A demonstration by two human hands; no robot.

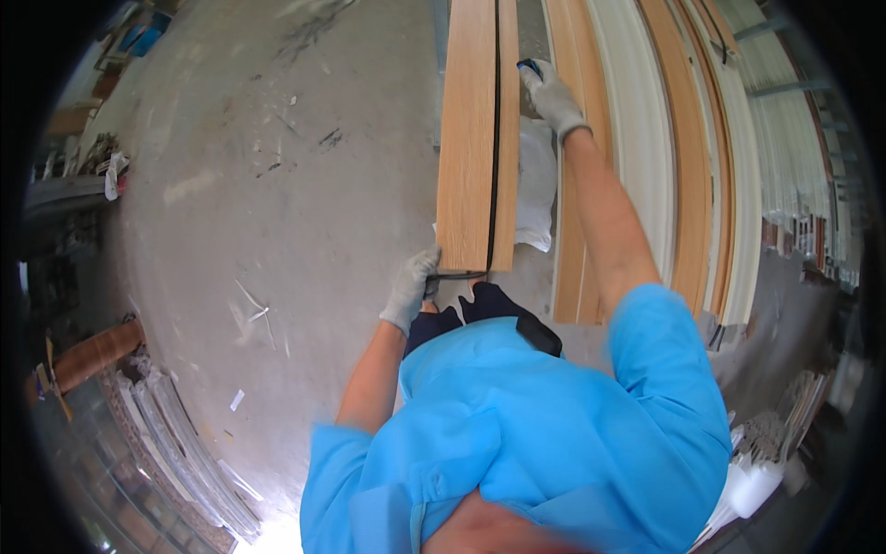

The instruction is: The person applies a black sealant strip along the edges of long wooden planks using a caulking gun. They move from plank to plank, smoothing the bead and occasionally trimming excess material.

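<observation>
A long wood-grain board (466,138) lies lengthwise in front of me, its near end close to my legs. Along its groove runs a black strip (495,138), which bends at the near end toward my left hand (413,284). That hand wears a light grey glove and is closed on the strip's end beside the board's near left corner. My gloved right hand (554,100) is farther up, just right of the board. It grips a small dark blue and black tool (530,66), whose kind I cannot make out.
A white bag (535,180) sits under the board's right side. More wood-grain and white boards (637,120) lie side by side to the right. A brown roll (100,355) and wrapped lengths (180,443) are at the left, and scraps litter the grey floor (268,185).
</observation>
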